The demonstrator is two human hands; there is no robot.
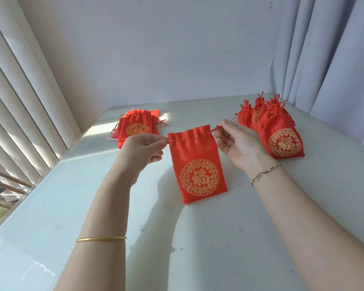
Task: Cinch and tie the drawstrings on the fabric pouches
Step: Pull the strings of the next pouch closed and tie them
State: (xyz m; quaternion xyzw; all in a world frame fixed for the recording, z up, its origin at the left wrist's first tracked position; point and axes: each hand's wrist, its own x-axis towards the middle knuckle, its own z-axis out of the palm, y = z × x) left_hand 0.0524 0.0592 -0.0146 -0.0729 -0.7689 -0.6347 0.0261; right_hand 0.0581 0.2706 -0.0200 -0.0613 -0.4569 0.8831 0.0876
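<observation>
Red pouch [197, 164] hangs over white table [198, 238], mouth partly gathered, contents unseen. Left hand [142, 149] and right hand [236, 141] each pinch a drawstring end. Tied pouches [280, 131] stand right; untied stack [136, 128] left.

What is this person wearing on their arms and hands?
Both forearms are bare: no sleeves in view, no gloves. The left hand shows no ring; a plain, smooth gold bangle sits partway up that forearm. The right hand shows no ring either, and its wrist carries a thin twisted bracelet of gold and dark strands.
</observation>
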